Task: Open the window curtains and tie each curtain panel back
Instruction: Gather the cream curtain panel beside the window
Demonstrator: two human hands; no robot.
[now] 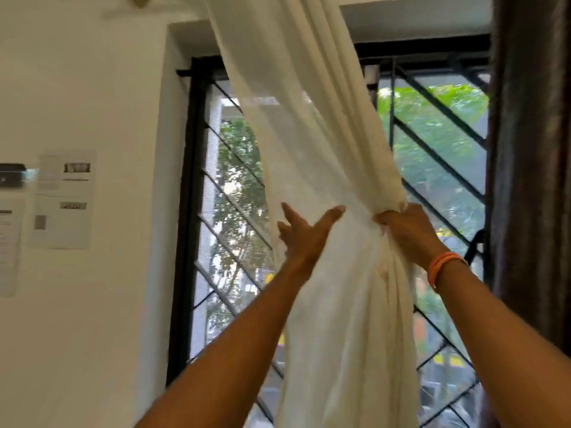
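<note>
Gathering the white sheer curtain point(312, 143) into one tight bundle in front of the window grille point(432, 143) is the step in hand, and it will likely go best if the loose cloth is swept toward the bunch until no fold hangs free, before any tie goes on. The right hand point(401, 230) clenches the gathered waist of the panel, knuckles toward the camera, an orange wristband point(443, 265) on its wrist. The left hand point(304, 233), released with fingers straight and spread, lies flat against the slack cloth on the bunch's wall side. Both arms reach up and forward. A dark curtain point(531, 149) hangs past the grille's far edge, not yet tied
</note>
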